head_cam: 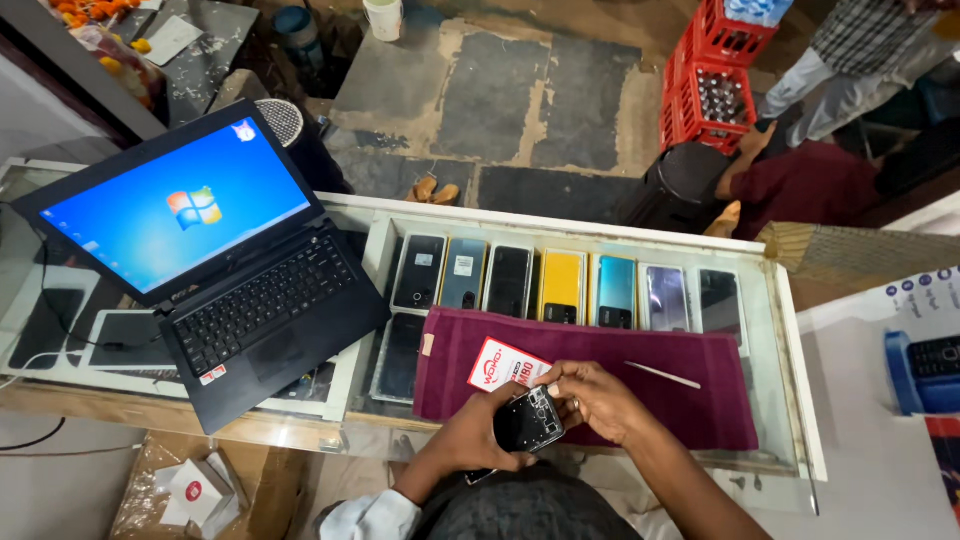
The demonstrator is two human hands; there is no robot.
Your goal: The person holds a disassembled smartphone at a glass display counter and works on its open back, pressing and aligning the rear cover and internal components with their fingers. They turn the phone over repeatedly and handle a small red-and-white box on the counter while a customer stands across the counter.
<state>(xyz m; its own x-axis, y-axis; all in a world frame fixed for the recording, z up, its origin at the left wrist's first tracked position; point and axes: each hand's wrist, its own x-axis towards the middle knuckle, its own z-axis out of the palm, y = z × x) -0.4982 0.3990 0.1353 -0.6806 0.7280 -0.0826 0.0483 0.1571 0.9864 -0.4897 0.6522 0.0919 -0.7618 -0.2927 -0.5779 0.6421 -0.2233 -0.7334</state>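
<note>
I hold a black opened phone [528,420], its inner frame showing, over the near edge of a maroon cloth [650,385]. My left hand [478,438] grips it from below and the left. My right hand [592,398] pinches its upper right corner with the fingertips. A small red and white card packet [498,364] lies on the cloth just behind the phone. A thin white stick tool [664,375] rests on the cloth to the right.
The cloth lies on a glass counter [782,380] with a row of phones [560,288] displayed beneath. An open black laptop [215,265] stands at left. Beyond the counter are a red bottle crate [708,90], a black bin [680,185] and other people [800,180].
</note>
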